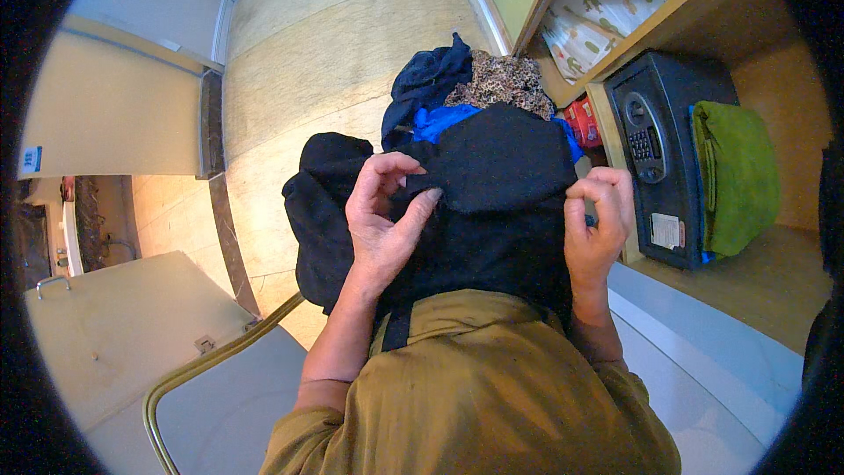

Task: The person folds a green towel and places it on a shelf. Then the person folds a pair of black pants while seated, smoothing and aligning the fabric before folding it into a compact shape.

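Observation:
A black cloth garment is spread over the person's lap, its upper layer folded into a rounded flap. My right hand pinches the flap's right edge between thumb and curled fingers. At its left edge, my left hand has thumb and forefinger curved about a small fold of the cloth; how firmly it grips is hard to see. More black fabric hangs to the left of that hand. Beyond the flap lie a bright blue cloth, a dark navy cloth and a leopard-print cloth.
On the right, a wooden cabinet holds a dark safe with a keypad, and a folded green cloth. Patterned fabric lies on the shelf above. A red packet stands beside the safe. A metal-framed chair is at lower left.

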{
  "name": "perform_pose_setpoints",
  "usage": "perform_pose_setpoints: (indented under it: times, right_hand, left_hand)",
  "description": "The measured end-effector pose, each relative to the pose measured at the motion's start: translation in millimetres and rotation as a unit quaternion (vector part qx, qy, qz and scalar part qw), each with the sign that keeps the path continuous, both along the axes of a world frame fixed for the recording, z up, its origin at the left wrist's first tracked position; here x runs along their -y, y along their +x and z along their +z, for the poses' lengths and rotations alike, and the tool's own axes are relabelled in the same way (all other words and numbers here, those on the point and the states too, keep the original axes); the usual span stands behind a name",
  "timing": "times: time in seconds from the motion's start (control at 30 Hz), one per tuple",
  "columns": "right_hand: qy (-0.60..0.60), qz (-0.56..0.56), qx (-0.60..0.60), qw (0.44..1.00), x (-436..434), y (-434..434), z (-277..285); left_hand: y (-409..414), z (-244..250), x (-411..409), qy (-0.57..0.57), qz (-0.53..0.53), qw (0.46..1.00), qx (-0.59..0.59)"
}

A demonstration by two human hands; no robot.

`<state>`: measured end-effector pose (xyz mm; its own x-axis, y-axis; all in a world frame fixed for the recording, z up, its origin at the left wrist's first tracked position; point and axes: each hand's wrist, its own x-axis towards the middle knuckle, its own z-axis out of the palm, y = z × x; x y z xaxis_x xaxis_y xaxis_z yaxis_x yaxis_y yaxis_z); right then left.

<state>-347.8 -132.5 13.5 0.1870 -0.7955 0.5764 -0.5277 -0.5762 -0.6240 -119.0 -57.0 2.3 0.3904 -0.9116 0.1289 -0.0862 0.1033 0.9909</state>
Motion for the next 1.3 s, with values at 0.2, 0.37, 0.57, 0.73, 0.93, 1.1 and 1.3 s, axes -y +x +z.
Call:
perform_pose_setpoints:
  times: [0.2, 0.37, 0.57, 0.73, 0.93, 1.1, 1.3]
  right_hand:
    - [0.015, 0.005, -0.001, 1.0, -6, 1, -7]
    - [-0.037, 0.021, -0.051, 0.998, -2, 2, -11]
    - [-0.085, 0.012, -0.078, 0.993, -4, 5, -12]
    - [-0.1, 0.027, -0.078, 0.992, -9, 8, -7]
    - [-0.109, 0.052, -0.063, 0.991, -12, 13, -4]
    - [-0.08, 0.085, -0.074, 0.99, -10, 11, -1]
    - [-0.038, 0.114, -0.073, 0.99, -12, 14, 3]
  left_hand:
    - [8, 0, -2, 0.009, -0.052, 0.997, 0.047]
    - [2, 11, -3, 0.089, -0.039, 0.991, 0.096]
    - [-5, 16, 4, 0.041, -0.065, 0.963, 0.258]
    - [-10, 13, 4, 0.049, -0.046, 0.963, 0.262]
    - [-7, 12, 9, -0.037, 0.037, 0.889, 0.455]
    - [6, 16, 18, -0.031, 0.104, 0.906, 0.41]
    - [20, 3, 25, 0.079, 0.133, 0.968, 0.198]
